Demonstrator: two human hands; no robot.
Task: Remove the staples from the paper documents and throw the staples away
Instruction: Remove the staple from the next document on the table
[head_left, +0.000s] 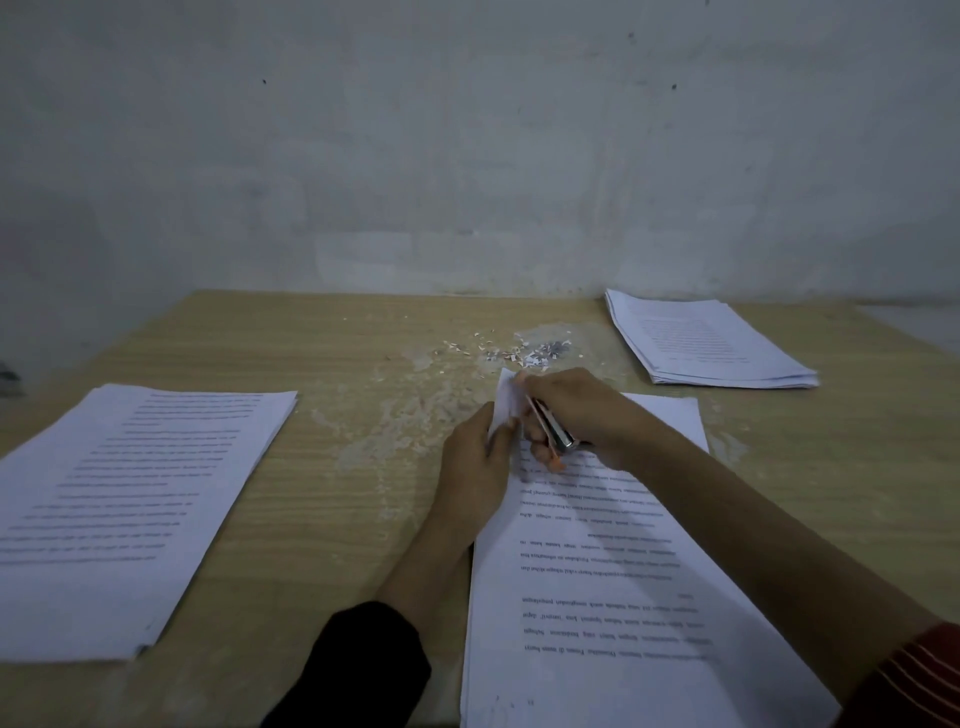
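well, there is only the head view to go by. it looks down on a wooden table (322, 493) set against a bare wall. the document (597, 571) being worked on lies at the near right, its print upside down to the wearer and its far left corner bent up off the table. it is a thin sheaf of plain paper: light, limp and easy to tear at a pierced corner, and i judge it will slide on the wood unless something pins it. the sensible hold is right at that corner, close beside the fastening, so the pull goes into the metal and not the sheet. the staple itself is hidden behind the fingers, so i cannot tell whether it is in or out.

the left hand (475, 467) comes in from the near side, forearm lying beside the document's left edge, with thumb and fingers pinching the raised corner. the right hand (576, 410) reaches across the page from the right, wrist low over the paper. its fingers are curled round a slim metal tool (550, 431) with an orange end. the two hands meet at the corner.

just beyond them lies a litter of scraps (519, 353) — torn paper bits and what look like grey spent staples. one stack of papers (130, 493) sits at the near left and another stack (711, 343) at the far right, both well apart from the hands.
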